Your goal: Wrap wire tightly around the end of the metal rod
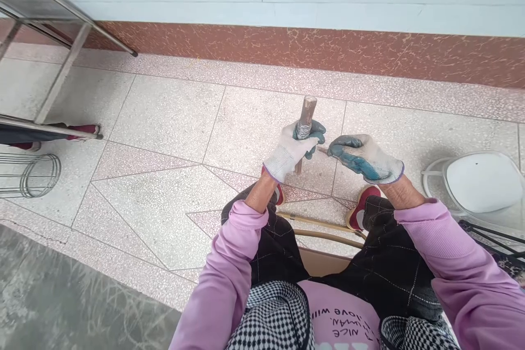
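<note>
gloved left hand (293, 150) is wrapped around an upright rod (307, 112).
gloved right hand (363, 158) pinches something thin beside it; rod is best kept steady.

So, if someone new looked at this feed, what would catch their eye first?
Probably the two gloved hands at centre: the left hand wraps around a short brown rod held upright, while the right hand pinches something thin right beside it. Next, the pink sleeves and dark trousers low in the frame, above the pale speckled floor tiles. A white plastic chair sits at the right edge, and a metal frame at upper left.
</note>
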### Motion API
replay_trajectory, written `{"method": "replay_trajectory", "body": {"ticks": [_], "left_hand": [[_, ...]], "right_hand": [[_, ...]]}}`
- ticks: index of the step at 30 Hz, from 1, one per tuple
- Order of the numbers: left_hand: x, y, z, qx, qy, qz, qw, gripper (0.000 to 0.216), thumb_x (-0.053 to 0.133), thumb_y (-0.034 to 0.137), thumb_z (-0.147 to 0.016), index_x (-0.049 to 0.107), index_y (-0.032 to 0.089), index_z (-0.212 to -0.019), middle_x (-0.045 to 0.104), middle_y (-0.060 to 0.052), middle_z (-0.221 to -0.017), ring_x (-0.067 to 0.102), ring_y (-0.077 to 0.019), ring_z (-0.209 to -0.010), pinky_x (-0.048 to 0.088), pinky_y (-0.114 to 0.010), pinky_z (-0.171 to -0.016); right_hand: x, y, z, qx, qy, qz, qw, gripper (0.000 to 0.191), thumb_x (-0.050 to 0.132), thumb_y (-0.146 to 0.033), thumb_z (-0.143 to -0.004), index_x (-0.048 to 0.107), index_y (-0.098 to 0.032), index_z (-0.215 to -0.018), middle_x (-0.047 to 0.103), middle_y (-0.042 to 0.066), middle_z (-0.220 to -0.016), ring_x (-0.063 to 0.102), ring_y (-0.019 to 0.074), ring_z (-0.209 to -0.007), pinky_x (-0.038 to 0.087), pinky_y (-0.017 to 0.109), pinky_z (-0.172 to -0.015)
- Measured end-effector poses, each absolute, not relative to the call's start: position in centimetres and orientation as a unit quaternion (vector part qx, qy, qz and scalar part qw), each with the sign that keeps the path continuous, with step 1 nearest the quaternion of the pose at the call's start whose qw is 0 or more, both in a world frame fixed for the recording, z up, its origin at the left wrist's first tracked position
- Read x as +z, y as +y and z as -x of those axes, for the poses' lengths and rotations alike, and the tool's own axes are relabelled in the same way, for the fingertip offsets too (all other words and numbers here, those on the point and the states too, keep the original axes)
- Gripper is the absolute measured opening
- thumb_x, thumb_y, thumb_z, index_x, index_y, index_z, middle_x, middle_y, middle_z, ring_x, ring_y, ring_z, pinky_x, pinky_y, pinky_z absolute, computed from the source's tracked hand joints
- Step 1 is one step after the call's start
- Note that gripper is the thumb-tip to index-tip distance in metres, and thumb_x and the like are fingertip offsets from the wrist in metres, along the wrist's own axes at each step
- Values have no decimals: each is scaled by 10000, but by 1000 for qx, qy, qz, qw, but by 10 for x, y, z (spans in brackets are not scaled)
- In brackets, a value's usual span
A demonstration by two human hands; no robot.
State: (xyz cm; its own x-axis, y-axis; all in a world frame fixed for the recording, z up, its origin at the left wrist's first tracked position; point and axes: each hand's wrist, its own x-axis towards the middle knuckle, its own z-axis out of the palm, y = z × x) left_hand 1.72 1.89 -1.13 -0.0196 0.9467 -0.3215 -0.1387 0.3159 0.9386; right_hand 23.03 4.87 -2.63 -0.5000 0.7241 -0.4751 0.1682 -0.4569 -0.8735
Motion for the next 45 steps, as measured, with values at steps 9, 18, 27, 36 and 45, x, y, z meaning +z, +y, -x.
{"method": "replay_trajectory", "body": {"ticks": [9,18,27,36,45], "left_hand": [[-17,20,-13,495,535,-251,637,274,666,171,-779,718,169,-1048,601,70,-636,494,-71,-475,364,-199,-441],[-7,18,-16,463,520,-341,632,246,671,135,-779,731,170,-1016,643,70,-686,468,-48,-443,359,-204,-419],[-7,18,-12,425,499,-372,657,289,671,65,-828,818,101,-1074,704,26,-729,563,-60,-496,466,-199,-479],[-9,20,-11,397,538,-440,599,247,723,13,-835,820,101,-1044,784,-23,-866,635,-73,-602,514,-184,-521],[-8,22,-7,360,570,-391,626,173,685,-11,-924,780,126,-971,720,5,-732,536,-54,-493,427,-185,-467]], "right_hand": [[-4,40,-228,526,-660,466,266,92,808,-322,-898,870,-256,-909,828,60,-917,713,229,-826,543,310,-682],[-14,42,-221,646,-564,455,240,271,807,-436,-820,836,-195,-939,689,20,-681,552,137,-539,436,262,-471],[-12,44,-225,650,-561,442,261,213,782,-374,-812,817,-179,-889,580,-18,-599,443,98,-483,292,233,-399],[-20,48,-231,751,-463,400,247,444,928,-569,-823,775,-159,-894,449,-61,-536,320,70,-447,171,240,-409],[0,59,-244,543,-650,469,252,217,779,-464,-888,801,-248,-875,604,14,-644,518,164,-574,381,311,-509]]}}
